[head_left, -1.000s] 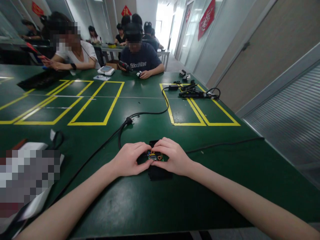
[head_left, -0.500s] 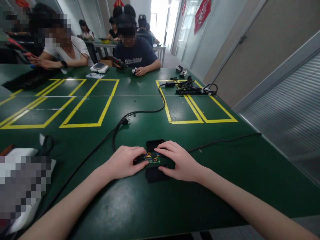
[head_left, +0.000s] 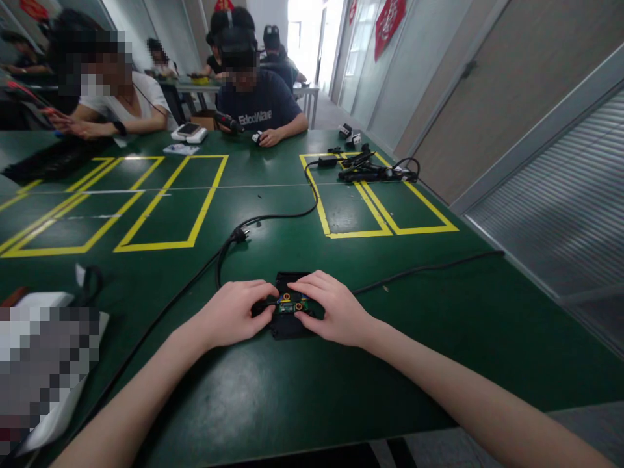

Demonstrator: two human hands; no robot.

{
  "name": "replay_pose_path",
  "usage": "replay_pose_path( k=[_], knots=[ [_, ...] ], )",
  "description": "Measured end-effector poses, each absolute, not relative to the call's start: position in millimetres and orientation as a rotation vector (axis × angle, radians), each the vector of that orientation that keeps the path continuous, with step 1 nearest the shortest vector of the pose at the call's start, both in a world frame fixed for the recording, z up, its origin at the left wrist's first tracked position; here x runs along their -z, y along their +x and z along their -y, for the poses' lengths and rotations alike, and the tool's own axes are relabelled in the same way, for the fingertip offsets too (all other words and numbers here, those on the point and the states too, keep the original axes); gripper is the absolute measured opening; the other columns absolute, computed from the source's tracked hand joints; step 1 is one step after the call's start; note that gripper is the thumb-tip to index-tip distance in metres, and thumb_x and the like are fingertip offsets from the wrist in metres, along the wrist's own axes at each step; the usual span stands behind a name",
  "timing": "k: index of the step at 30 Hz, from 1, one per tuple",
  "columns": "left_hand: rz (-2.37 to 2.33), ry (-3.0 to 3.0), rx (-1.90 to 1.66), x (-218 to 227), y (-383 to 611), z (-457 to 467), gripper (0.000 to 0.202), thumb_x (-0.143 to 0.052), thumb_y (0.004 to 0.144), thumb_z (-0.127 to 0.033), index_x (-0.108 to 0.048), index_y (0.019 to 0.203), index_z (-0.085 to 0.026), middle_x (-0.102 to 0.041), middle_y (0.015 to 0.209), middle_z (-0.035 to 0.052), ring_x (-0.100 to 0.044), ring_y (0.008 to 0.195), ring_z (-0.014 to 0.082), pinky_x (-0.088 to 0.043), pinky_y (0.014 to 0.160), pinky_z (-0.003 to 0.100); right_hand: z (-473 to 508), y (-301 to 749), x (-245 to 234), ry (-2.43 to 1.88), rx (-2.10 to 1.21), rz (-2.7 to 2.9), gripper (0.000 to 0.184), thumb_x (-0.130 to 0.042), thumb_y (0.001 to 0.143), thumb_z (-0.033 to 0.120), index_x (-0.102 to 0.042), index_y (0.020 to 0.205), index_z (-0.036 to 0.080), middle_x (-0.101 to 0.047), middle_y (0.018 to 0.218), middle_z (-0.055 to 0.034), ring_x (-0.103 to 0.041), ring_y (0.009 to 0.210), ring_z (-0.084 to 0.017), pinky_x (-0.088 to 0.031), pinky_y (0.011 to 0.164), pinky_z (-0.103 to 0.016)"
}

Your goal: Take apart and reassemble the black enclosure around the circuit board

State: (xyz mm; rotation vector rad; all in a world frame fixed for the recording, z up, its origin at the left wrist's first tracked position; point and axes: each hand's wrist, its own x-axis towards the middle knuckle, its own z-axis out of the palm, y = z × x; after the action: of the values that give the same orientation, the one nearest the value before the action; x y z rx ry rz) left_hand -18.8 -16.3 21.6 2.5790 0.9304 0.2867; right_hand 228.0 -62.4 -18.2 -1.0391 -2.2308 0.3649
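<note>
Room: long workroom, grey wall panels w/ red hangings [head_left: 387, 26], bright doorway at far end. Green surface [head_left: 292, 396] marked w/ yellow tape rectangles [head_left: 195, 221].

Item 1. Black case [head_left: 287, 330], flat on surface, centre-near. Lying open: small green circuit board [head_left: 291, 305] w/ orange rings shows in it.

Item 2. Left hand [head_left: 234, 315], on left side of case. Fingers bent, clamped on case's left edge, thumb tip by the board.

Item 3. Right hand [head_left: 331, 312], on right side of case. Fingers curled over far edge of board, thumb at near side; closed on the case, not spread.

Item 4. Thick black cable [head_left: 273, 218] w/ plug [head_left: 238, 234], just beyond case, running off left and far-right.

Item 5. Thin black cord [head_left: 429, 268], leads from case to the right.

Item 6. Heap of black leads and tools [head_left: 375, 172], well beyond case, far right.

Item 7. Two co-workers seated far side of case: one in dark shirt [head_left: 258, 107], one in white shirt [head_left: 141, 97]; white device [head_left: 189, 133] between them. More people behind.

Change vs. half a sec ago: right hand was laid flatter and wider, w/ more black casing showing near side; now both hands drawn in tight, that part mostly covered. Board uncovered in both. Reading: handling seems centred on the board inside the open case.
</note>
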Motion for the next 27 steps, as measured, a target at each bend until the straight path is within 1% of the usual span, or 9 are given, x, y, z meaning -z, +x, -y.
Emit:
replay_pose_path(
  k=[3,6,9,11,14,17,20,23,27],
  knots=[
    [-0.948,2.574,-0.279,-23,-19,16,0.016,-0.056,0.093,-0.024,-0.07,0.099,-0.021,-0.074,0.087,0.0018,-0.067,0.068,0.016,-0.044,0.062,0.024,62,227,17,-1.052,-0.371,2.226,0.042,-0.07,0.089,0.019,-0.066,0.131,0.019,-0.073,0.119,-0.0131,-0.066,0.108,-0.029,-0.058,0.092,-0.047],
    [-0.974,2.557,-0.284,-20,-18,17,0.014,-0.055,0.093,-0.024,-0.069,0.097,-0.021,-0.072,0.081,0.0002,-0.064,0.063,0.0153,-0.042,0.06,0.024,63,227,14,-1.046,-0.412,2.22,0.041,-0.071,0.09,0.019,-0.066,0.13,0.02,-0.072,0.118,-0.0126,-0.066,0.106,-0.028,-0.058,0.092,-0.047],
    [-0.992,2.542,-0.28,-17,-16,16,0.013,-0.057,0.091,-0.022,-0.068,0.096,-0.022,-0.072,0.079,-0.0006,-0.066,0.064,0.0157,-0.042,0.062,0.024,63,232,11,-1.032,-0.41,2.203,0.04,-0.07,0.091,0.02,-0.065,0.13,0.021,-0.069,0.125,-0.0136,-0.065,0.112,-0.028,-0.058,0.094,-0.047],
    [-0.999,2.546,-0.299,-16,-15,16,0.012,-0.056,0.09,-0.022,-0.067,0.096,-0.022,-0.071,0.078,-0.0011,-0.065,0.064,0.0154,-0.042,0.062,0.024,61,238,10,-1.036,-0.382,2.195,0.036,-0.069,0.091,0.02,-0.065,0.127,0.023,-0.067,0.126,-0.0137,-0.063,0.114,-0.029,-0.058,0.094,-0.047],
    [-0.993,2.558,-0.31,-14,-14,15,0.012,-0.055,0.09,-0.024,-0.066,0.095,-0.022,-0.07,0.075,-0.0015,-0.064,0.062,0.0152,-0.041,0.061,0.024,57,250,8,-1.051,-0.36,2.198,0.025,-0.069,0.09,0.02,-0.066,0.114,0.022,-0.066,0.117,-0.0123,-0.064,0.107,-0.027,-0.057,0.088,-0.043],
    [-0.994,2.557,-0.306,-13,-15,13,0.013,-0.054,0.09,-0.025,-0.066,0.092,-0.022,-0.069,0.073,-0.0012,-0.062,0.061,0.0151,-0.04,0.061,0.024,52,262,6,-1.056,-0.366,2.249,0.013,-0.069,0.089,0.019,-0.063,0.1,0.021,-0.065,0.107,-0.0094,-0.063,0.098,-0.024,-0.054,0.082,-0.037],
    [-0.995,2.555,-0.302,-14,-15,13,0.013,-0.053,0.09,-0.027,-0.065,0.089,-0.021,-0.068,0.072,-0.0009,-0.061,0.06,0.0151,-0.039,0.06,0.024,49,269,3,-1.077,-0.431,2.348,0.012,-0.07,0.089,0.018,-0.058,0.09,0.021,-0.062,0.091,-0.0034,-0.06,0.082,-0.019,-0.048,0.071,-0.03],
    [-0.989,2.554,-0.302,-15,-15,13,0.014,-0.053,0.09,-0.027,-0.064,0.087,-0.021,-0.067,0.071,-0.0008,-0.06,0.06,0.0151,-0.039,0.06,0.024,48,270,3,-1.118,-0.442,2.396,0.014,-0.07,0.089,0.018,-0.056,0.087,0.021,-0.06,0.084,-0.0006,-0.056,0.073,-0.016,-0.041,0.065,-0.027],
    [-0.981,2.557,-0.291,-17,-16,12,0.014,-0.052,0.089,-0.027,-0.064,0.086,-0.021,-0.067,0.071,-0.0007,-0.06,0.06,0.0151,-0.039,0.059,0.024,48,269,5,-1.105,-0.375,2.404,0.011,-0.066,0.093,0.021,-0.058,0.087,0.021,-0.062,0.083,-0.0016,-0.057,0.072,-0.016,-0.041,0.066,-0.027]
  ],
)
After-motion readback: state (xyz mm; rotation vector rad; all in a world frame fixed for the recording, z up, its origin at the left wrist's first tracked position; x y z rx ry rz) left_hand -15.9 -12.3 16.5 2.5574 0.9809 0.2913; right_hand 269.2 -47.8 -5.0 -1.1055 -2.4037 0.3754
